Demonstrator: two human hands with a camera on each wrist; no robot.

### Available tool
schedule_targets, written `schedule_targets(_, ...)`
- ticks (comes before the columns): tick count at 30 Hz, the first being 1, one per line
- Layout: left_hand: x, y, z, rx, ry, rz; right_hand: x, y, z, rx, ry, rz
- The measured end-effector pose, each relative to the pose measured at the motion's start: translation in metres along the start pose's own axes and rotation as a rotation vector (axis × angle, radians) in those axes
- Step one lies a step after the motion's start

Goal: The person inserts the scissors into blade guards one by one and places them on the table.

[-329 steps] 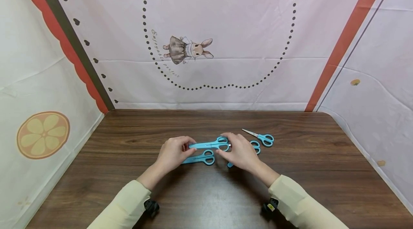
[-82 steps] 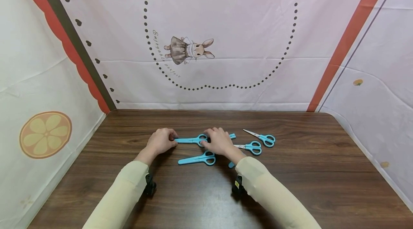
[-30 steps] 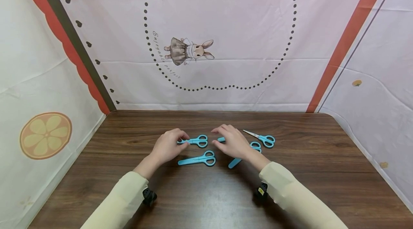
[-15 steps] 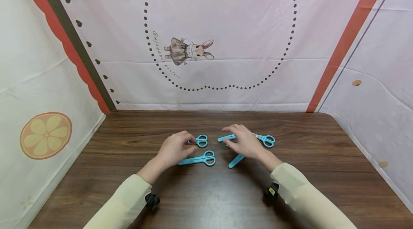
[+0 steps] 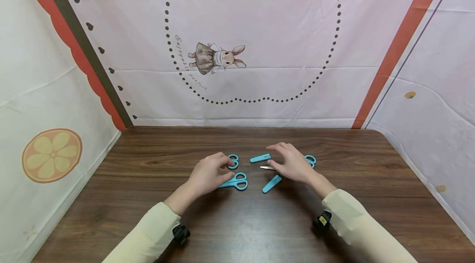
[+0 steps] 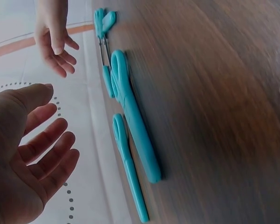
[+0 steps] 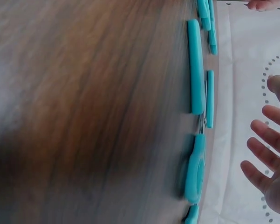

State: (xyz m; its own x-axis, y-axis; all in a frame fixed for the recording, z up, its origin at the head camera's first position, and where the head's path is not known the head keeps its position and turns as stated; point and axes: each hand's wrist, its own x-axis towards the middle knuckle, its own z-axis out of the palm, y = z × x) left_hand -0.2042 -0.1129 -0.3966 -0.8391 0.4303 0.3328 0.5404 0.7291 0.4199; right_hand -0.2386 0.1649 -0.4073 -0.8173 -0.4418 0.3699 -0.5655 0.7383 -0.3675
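Note:
My left hand (image 5: 209, 174) hovers with relaxed, parted fingers over two light-blue scissors in their sheaths. The front sheathed scissors (image 6: 137, 133) and the back sheathed scissors (image 6: 132, 177) lie side by side, rings to the right. Nothing is in that palm. My right hand (image 5: 291, 163), likewise holding nothing, hangs over a pair of bare scissors, whose silver blades (image 5: 267, 167) poke out to the left; its rings are hidden in the head view. Another bare pair shows only its blue rings (image 5: 311, 160) behind that hand. Two loose blue sheaths, one behind (image 5: 260, 158) and one in front (image 5: 272, 184), lie between the hands.
Everything lies on a dark wood-grain table (image 5: 245, 221). A printed pale cloth (image 5: 282, 48) rises along its back edge and at both sides. Black wrist cameras sit at the left cuff (image 5: 181, 234) and the right cuff (image 5: 322, 221).
Both hands earlier held one sheathed pair of scissors, which was set down behind the other sheathed pair and let go. Since then both hands have drifted right, the right hand farther, baring the loose sheaths.

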Motion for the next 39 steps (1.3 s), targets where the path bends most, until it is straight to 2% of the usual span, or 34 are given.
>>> schedule_targets(10,0.003,0.011,0.010,0.022,-0.006,0.004,-0.014,0.009,-0.005,-0.020,-0.010,0.009)
schedule_targets(18,0.005,0.019,0.018,-0.005,-0.021,0.003,-0.023,0.011,-0.007,-0.029,-0.012,0.029)
schedule_targets(28,0.006,0.027,0.028,-0.034,-0.115,0.011,-0.032,0.016,-0.009,-0.047,-0.035,0.066)
schedule_targets(36,0.010,0.039,0.033,-0.008,-0.126,0.010,-0.037,0.021,-0.009,-0.061,-0.057,0.093)
schedule_targets(39,0.010,0.042,0.035,-0.027,-0.138,0.004,-0.038,0.021,-0.009,-0.063,-0.058,0.109)
